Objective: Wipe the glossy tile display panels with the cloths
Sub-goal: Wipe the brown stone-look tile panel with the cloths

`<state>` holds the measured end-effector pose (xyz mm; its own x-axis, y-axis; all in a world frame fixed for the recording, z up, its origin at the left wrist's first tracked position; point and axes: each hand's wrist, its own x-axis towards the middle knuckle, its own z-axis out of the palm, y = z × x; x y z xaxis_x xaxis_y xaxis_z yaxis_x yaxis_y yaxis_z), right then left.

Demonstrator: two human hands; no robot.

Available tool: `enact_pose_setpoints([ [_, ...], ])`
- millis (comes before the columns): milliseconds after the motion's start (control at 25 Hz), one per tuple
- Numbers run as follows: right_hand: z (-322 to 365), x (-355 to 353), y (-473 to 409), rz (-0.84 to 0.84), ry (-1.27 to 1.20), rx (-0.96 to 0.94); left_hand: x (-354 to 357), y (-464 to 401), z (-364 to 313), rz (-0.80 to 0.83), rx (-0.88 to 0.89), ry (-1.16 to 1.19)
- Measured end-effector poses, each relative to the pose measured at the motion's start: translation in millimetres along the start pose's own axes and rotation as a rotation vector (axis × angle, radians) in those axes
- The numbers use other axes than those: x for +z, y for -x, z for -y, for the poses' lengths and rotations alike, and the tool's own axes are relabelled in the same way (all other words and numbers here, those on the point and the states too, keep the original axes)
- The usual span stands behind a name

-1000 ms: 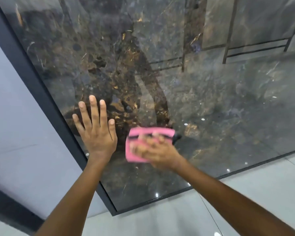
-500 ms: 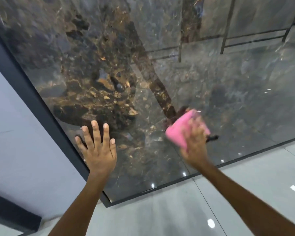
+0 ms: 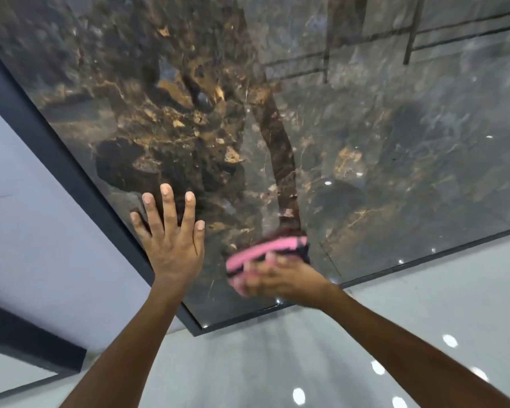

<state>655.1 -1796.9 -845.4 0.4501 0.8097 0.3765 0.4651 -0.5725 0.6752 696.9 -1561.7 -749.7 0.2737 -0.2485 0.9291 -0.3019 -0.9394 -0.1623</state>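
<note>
Our left hand (image 3: 174,245) lies flat, fingers spread, on the glossy panel (image 3: 365,142). Our right hand (image 3: 280,278) is blurry, fingers gripping the pink cloth (image 3: 262,251). Dark frame (image 3: 71,178) and shiny floor (image 3: 277,363) around.

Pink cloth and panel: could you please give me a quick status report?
Left hand flat on the tile panel, fingers spread. Right hand presses the pink cloth near the panel's lower edge. Nothing in the way.

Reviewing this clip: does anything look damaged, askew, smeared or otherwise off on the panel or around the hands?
Nothing stands out. The dark marble panel shows no visible cracks or chips; its frame looks whole. The left hand lies flat on the panel, the right hand holds the pink cloth against it. That hand and cloth are motion-blurred.
</note>
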Motion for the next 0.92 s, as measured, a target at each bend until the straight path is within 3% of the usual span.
enact_pose_setpoints([
  [40,10,10,23,0.098,0.008,-0.136,-1,4,0,0.017,0.013,-0.002],
  [120,-13,7,45,0.019,0.023,-0.123,0,26,-2,0.062,0.058,-0.008],
  [200,-65,-14,44,-0.246,-0.019,0.259,6,58,-7,0.103,0.076,-0.022],
  [280,-99,-29,41,-0.482,-0.242,0.825,14,77,-13,0.108,0.043,-0.041],
  [320,-92,-28,37,-0.546,-0.304,1.016,17,79,-15,0.098,0.024,-0.046],
  [360,-71,-17,39,-0.518,-0.309,1.064,19,80,-16,0.092,0.011,-0.051],
  [400,-36,2,45,-0.407,-0.284,0.927,19,80,-16,0.09,0.008,-0.053],
  [520,30,47,77,0.001,-0.102,-0.002,19,82,-14,0.099,0.018,-0.061],
  [560,27,49,75,0.023,-0.093,-0.087,19,83,-14,0.107,0.018,-0.063],
  [600,26,48,66,-0.016,-0.074,-0.029,18,83,-14,0.111,0.018,-0.057],
  [680,39,41,34,-0.166,-0.103,0.322,19,82,-16,0.112,0.011,-0.045],
  [720,58,44,19,-0.174,-0.126,0.384,19,82,-17,0.112,0.006,-0.041],
  [760,82,49,10,-0.132,-0.115,0.326,18,82,-17,0.11,0.006,-0.038],
  [840,111,69,22,0.048,-0.044,0.0,17,83,-16,0.112,0.02,-0.04],
  [880,101,76,41,0.121,-0.047,-0.053,17,84,-16,0.118,0.026,-0.041],
  [920,85,79,63,0.091,-0.091,-0.04,17,84,-16,0.122,0.032,-0.043],
])
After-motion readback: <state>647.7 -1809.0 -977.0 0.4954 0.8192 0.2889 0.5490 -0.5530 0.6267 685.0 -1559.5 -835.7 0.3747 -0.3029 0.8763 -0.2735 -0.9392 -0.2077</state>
